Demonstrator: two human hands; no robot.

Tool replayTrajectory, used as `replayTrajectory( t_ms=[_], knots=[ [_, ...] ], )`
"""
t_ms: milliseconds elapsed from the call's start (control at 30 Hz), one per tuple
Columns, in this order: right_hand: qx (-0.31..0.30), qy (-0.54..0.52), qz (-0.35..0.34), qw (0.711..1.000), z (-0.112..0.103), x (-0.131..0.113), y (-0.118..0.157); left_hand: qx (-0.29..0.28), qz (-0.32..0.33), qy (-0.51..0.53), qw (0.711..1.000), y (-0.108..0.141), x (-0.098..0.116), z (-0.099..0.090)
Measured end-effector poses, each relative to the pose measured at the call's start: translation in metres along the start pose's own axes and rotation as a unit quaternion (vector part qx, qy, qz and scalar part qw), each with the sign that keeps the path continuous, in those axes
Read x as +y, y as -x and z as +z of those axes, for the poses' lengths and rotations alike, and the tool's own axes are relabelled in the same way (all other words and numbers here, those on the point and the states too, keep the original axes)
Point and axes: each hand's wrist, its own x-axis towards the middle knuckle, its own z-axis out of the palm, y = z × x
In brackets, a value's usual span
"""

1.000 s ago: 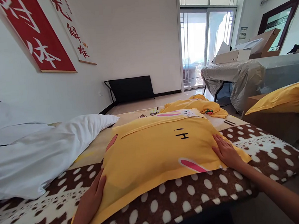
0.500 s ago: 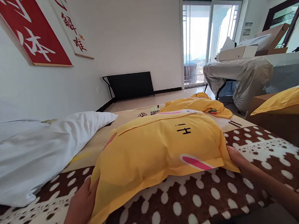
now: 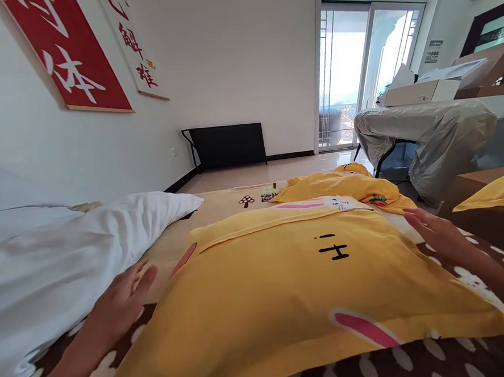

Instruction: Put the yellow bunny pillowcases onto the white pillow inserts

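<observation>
A plump yellow pillow lies in front of me, printed with "Hi!" and pink rabbit ears, a long flap seam running along its far side. My left hand hovers by the pillow's left edge, fingers apart and holding nothing. Off the right edge is my right hand, raised with its fingers stretched out and likewise holding nothing. Beneath the pillow spreads a brown blanket with white dots.
White bedding is heaped at left. Crumpled yellow cloth lies beyond the pillow. At right stand a plastic-covered table with boxes and a cardboard box under more yellow fabric. A black folded panel leans against the far wall.
Both hands have let go of the pillow's sides and moved outward and up. The pillow now lies flatter and wider, nearer to me. The view has shifted slightly left.
</observation>
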Motion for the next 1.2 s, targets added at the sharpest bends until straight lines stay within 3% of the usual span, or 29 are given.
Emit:
replayTrajectory(
  t_ms=[100, 233, 300, 400, 467, 567, 700, 800, 900, 1000, 1100, 1200],
  knots=[
    [0.0, -0.045, -0.088, 0.995, 0.006, -0.08, -0.024, 0.044, 0.133, -0.027, 0.99, -0.03, 0.081, -0.011],
    [-0.05, 0.008, -0.243, 0.969, 0.024, -0.18, -0.033, -0.023, 0.281, -0.044, 0.959, -0.035, 0.192, -0.015],
    [-0.073, 0.072, -0.298, 0.949, 0.032, -0.221, -0.04, -0.053, 0.319, -0.056, 0.945, -0.035, 0.237, -0.016],
    [-0.105, 0.154, -0.324, 0.928, 0.045, -0.266, -0.063, -0.071, 0.337, -0.072, 0.936, -0.045, 0.284, -0.014],
    [-0.13, 0.174, -0.327, 0.92, 0.058, -0.28, -0.081, -0.093, 0.33, -0.088, 0.935, -0.055, 0.298, -0.003],
    [-0.164, 0.169, -0.33, 0.914, 0.092, -0.278, -0.099, -0.132, 0.315, -0.098, 0.935, -0.067, 0.298, 0.032],
    [-0.184, 0.129, -0.312, 0.923, 0.15, -0.249, -0.092, -0.171, 0.307, -0.085, 0.932, -0.069, 0.28, 0.088],
    [-0.195, 0.103, -0.286, 0.932, 0.178, -0.234, -0.087, -0.179, 0.3, -0.072, 0.934, -0.069, 0.274, 0.11],
    [-0.2, 0.082, -0.262, 0.94, 0.181, -0.229, -0.094, -0.189, 0.303, -0.052, 0.933, -0.074, 0.276, 0.112],
    [-0.219, 0.066, -0.231, 0.946, 0.169, -0.222, -0.109, -0.188, 0.304, -0.025, 0.933, -0.088, 0.266, 0.104],
    [-0.241, 0.04, -0.197, 0.95, 0.151, -0.197, -0.127, -0.178, 0.27, -0.011, 0.946, -0.111, 0.232, 0.096],
    [-0.256, 0.002, -0.149, 0.955, 0.137, -0.149, -0.143, -0.17, 0.203, -0.012, 0.964, -0.135, 0.178, 0.091]
  ],
)
